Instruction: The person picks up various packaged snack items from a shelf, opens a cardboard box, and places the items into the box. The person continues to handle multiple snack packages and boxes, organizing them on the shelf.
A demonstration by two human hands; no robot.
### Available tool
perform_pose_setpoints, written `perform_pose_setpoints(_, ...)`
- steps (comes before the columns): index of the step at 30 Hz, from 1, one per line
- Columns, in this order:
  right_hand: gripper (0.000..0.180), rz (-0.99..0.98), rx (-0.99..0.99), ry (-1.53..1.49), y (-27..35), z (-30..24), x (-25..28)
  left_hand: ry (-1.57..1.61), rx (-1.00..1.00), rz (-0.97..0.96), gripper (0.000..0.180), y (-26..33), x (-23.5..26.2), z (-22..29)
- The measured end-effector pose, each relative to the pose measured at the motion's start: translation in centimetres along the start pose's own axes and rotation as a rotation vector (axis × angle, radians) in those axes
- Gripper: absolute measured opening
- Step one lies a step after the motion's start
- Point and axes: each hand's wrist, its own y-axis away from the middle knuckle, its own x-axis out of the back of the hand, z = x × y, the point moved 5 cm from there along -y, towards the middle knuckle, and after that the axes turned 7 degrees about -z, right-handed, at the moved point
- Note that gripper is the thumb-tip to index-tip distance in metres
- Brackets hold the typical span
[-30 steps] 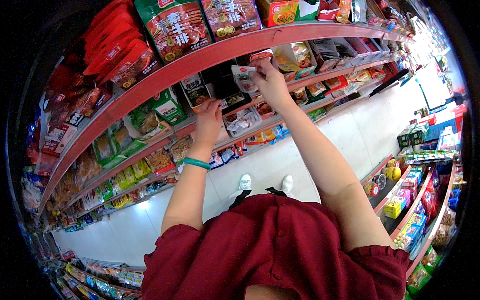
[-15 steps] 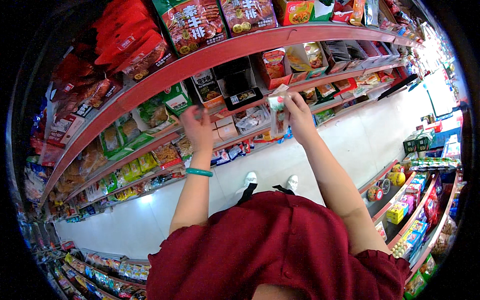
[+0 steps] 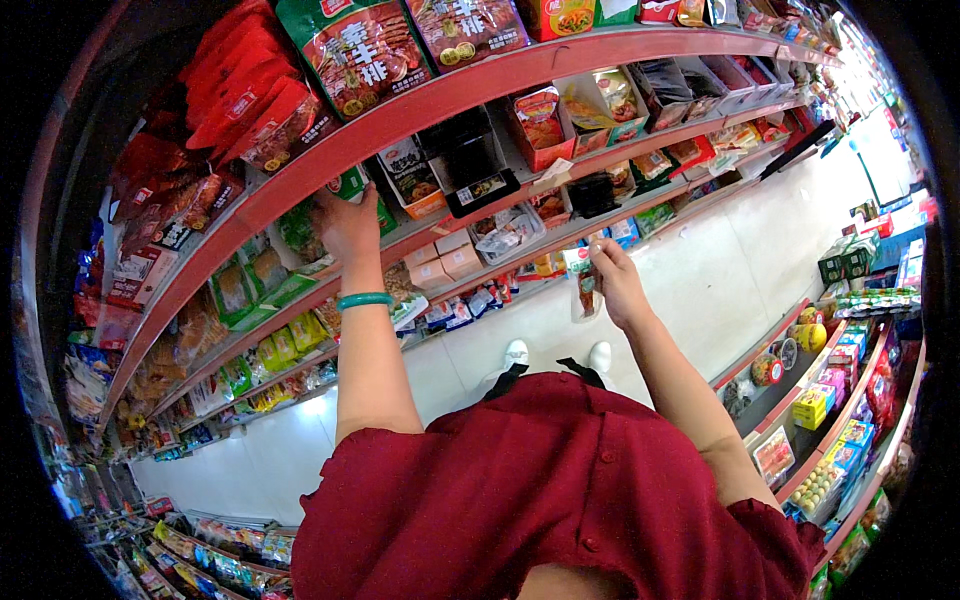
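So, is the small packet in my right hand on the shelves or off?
Off the shelves: the right hand holds the packet near its upper end, and its lower part shows against the pale floor.

Red ledge above left hand, clearance perhaps scant

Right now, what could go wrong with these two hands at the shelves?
The small packet, pinched near its top by the right hand, could slip and drop to the floor. The left hand, at the green box, might knock the black-and-orange box close beside it.
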Motion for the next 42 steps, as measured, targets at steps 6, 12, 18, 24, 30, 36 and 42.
perform_pose_setpoints(6, 0.011, 0.038, 0.013, -0.013, 0.2, 0.1, -0.1, 0.029, 0.023, -0.003, 0.074, 0.6, -0.1, 1.4)
perform_pose_setpoints(12, 0.011, 0.03, 0.01, -0.019, 0.1, 0.7, 0.3, 0.026, 0.067, -0.018, 0.074, 0.8, -0.4, 1.9)
perform_pose_setpoints(18, 0.012, 0.021, -0.013, -0.009, 0.3, 1.1, 0.9, 0.004, 0.08, -0.079, 0.077, 0.9, 0.0, 2.3)
perform_pose_setpoints(24, 0.011, 0.014, -0.007, -0.015, 0.3, 0.8, 0.3, 0.056, 0.045, 0.001, 0.074, 1.4, 0.0, 1.6)
perform_pose_setpoints(30, 0.012, 0.004, -0.025, 0.038, 0.4, 0.2, -0.9, 0.466, -0.199, -0.121, 0.038, 7.2, 0.8, 4.0)
perform_pose_setpoints(36, 0.01, -0.087, 0.024, 0.167, 1.0, -0.7, -4.3, 1.046, -0.115, -0.933, 0.025, 19.0, -4.4, 8.7)
perform_pose_setpoints(42, 0.012, -0.103, 0.084, 0.146, 1.6, 0.0, -4.2, 1.174, 0.126, -1.193, 0.02, 22.2, -4.8, 11.5)
